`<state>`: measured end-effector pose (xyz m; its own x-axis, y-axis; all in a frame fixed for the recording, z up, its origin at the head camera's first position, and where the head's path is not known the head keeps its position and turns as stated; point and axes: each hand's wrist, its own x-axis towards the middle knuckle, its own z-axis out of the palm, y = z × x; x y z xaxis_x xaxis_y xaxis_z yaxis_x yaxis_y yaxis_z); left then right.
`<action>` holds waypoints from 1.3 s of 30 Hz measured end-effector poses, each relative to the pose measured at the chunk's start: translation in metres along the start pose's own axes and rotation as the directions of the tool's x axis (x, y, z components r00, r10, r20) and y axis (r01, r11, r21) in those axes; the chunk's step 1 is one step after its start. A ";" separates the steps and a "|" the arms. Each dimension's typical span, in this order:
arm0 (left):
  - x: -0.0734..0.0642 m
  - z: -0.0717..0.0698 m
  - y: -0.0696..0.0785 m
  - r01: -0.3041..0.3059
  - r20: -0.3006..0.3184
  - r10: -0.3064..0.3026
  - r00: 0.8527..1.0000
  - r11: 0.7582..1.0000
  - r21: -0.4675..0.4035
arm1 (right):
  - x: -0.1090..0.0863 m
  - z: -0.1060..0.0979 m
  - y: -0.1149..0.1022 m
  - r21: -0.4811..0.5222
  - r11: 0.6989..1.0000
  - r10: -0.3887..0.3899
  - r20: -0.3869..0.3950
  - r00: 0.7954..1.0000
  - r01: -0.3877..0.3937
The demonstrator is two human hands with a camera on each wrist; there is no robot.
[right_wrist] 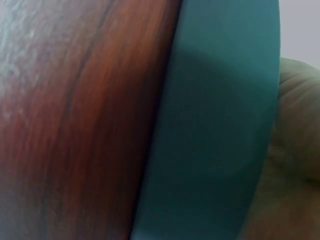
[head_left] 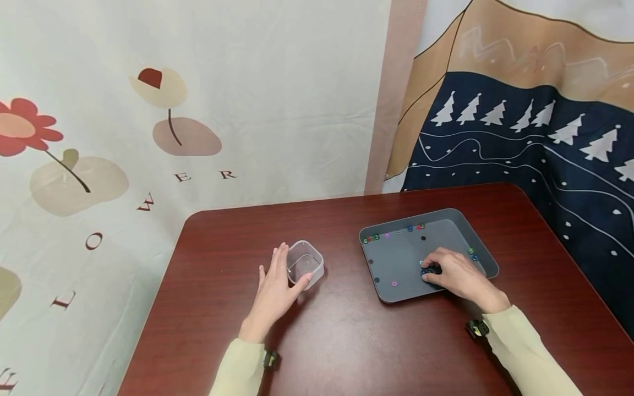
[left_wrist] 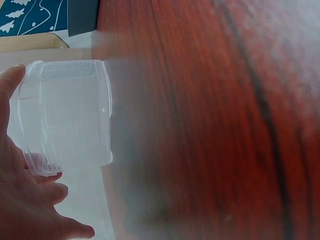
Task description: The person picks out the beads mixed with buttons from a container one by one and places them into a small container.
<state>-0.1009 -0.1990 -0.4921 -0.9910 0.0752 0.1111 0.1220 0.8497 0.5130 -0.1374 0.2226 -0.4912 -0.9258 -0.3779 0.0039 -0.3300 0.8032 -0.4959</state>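
Observation:
A clear square plastic container [head_left: 317, 270] stands upright on the table with its top uncovered. My left hand [head_left: 273, 294] holds it from the left, thumb at the near side and fingers at the far side. In the left wrist view, the container [left_wrist: 75, 115] shows its see-through wall beside that hand. My right hand [head_left: 458, 275] reaches into a grey tray [head_left: 406, 258], fingers curled around some small dark and blue beads [head_left: 430, 270]. How many it pinches cannot be told. In the right wrist view, the tray's outer wall [right_wrist: 215, 120] hides the fingertips.
Several small coloured beads lie scattered in the tray, among them a pink bead [head_left: 394, 284], mostly along its edges. Both objects stand on a reddish-brown wooden table [head_left: 337, 335]. A pale printed cloth [head_left: 297, 110] and a navy cloth with trees [head_left: 520, 143] hang behind.

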 end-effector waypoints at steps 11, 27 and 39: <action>0.000 0.000 0.000 -0.004 0.018 0.005 1.000 1.000 -0.014 | -0.003 0.000 -0.002 -0.015 1.000 -0.016 -0.035 0.999 0.015; 0.000 0.000 0.000 0.007 0.034 -0.006 0.999 1.000 -0.021 | -0.007 -0.001 -0.046 0.055 0.993 -0.084 -0.256 0.963 0.102; -0.001 0.000 -0.002 -0.030 0.012 0.030 0.999 0.995 0.090 | 0.007 0.009 -0.099 0.138 0.973 -0.135 -0.307 0.942 0.184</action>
<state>-0.1001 -0.2004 -0.4932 -0.9875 0.1064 0.1164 0.1467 0.8907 0.4303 -0.1097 0.1358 -0.4501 -0.8844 -0.3227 0.3373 -0.4661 0.6484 -0.6019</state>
